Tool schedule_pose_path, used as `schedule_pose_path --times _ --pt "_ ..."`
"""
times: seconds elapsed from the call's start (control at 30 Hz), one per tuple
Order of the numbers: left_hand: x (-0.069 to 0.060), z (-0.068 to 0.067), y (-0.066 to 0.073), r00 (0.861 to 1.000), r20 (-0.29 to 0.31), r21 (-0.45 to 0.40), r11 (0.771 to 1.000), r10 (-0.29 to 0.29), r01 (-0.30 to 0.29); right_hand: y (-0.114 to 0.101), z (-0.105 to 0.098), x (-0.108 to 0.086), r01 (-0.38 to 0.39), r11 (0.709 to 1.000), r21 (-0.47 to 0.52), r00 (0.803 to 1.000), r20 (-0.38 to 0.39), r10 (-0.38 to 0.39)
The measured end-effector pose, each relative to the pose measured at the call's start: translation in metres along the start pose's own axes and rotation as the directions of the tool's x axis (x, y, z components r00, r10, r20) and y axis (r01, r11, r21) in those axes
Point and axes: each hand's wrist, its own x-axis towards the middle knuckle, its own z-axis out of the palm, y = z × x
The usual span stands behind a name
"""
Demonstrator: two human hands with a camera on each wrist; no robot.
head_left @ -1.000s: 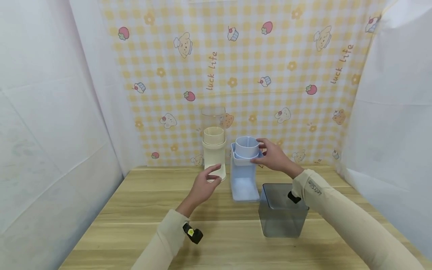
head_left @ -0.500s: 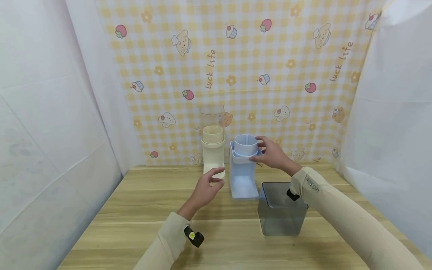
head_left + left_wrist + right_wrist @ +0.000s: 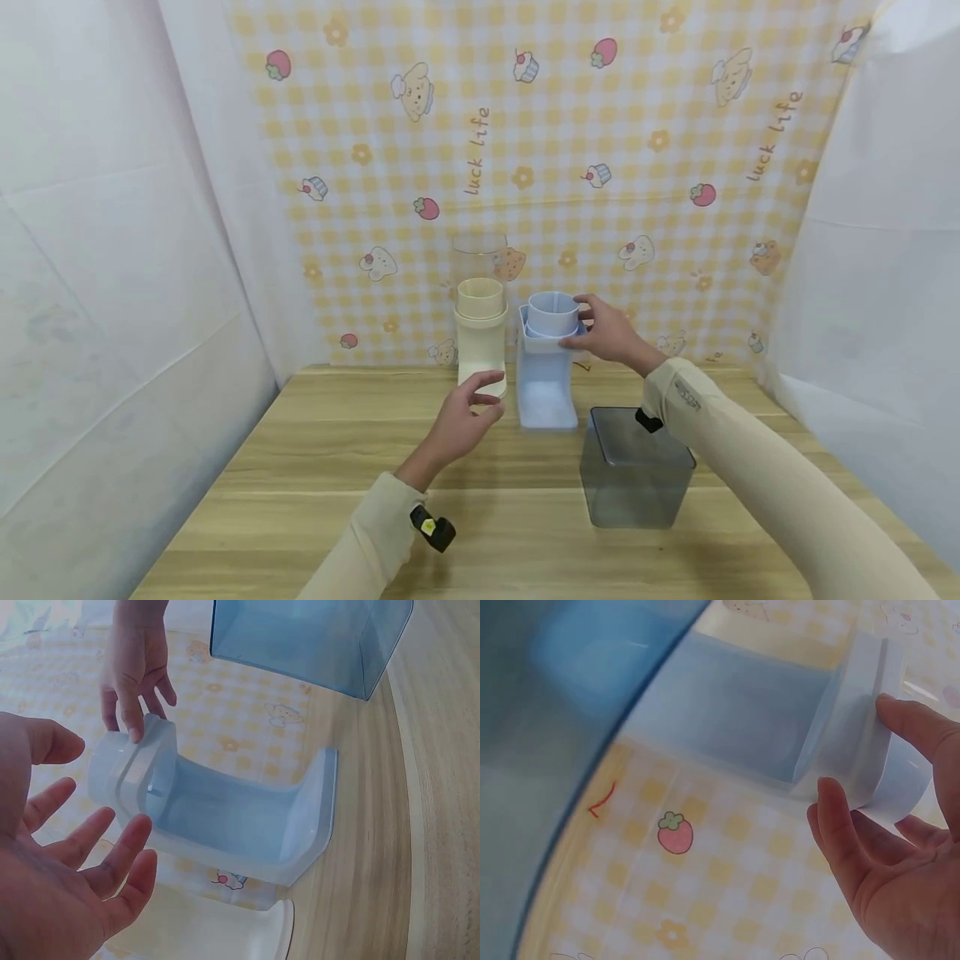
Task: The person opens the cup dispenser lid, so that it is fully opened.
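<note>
A light blue C-shaped stand with a round collar at its top stands upright on the wooden table. My right hand grips the right side of its top; in the right wrist view, thumb and fingers lie on either side of the rim. To its left stands a similar cream stand, a clear cylinder rising behind its collar. My left hand hovers in front of the cream stand, fingers loosely bent and holding nothing. In the left wrist view that hand is apart from the blue stand.
A grey see-through square bin stands at front right, under my right forearm. Behind the stands hangs a yellow checked cloth, with white sheets at both sides. The wooden table spreads out in front and to the left.
The blue stand has slid slightly backward with my right hand on it, now nearly level with the cream stand. My left hand stays about where it was, and the view has shifted a little.
</note>
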Motion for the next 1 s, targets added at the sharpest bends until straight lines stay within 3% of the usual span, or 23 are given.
schedule_pose_path --times 0.27,0.77,1.0 --pt "-0.012 -0.007 0.036 1.0 0.025 -0.012 1.0 -0.003 0.003 0.002 -0.003 0.016 -0.034 0.999 0.014 0.999 0.009 0.033" --pt "-0.013 -0.013 0.038 1.0 0.01 0.003 1.0 -0.013 0.012 0.006 0.001 0.047 -0.099 0.995 0.004 0.995 -0.014 0.099" --pt "-0.016 -0.014 0.043 0.999 0.022 -0.003 0.999 -0.039 0.039 0.009 -0.001 0.052 -0.134 0.99 0.04 0.991 0.01 0.134"
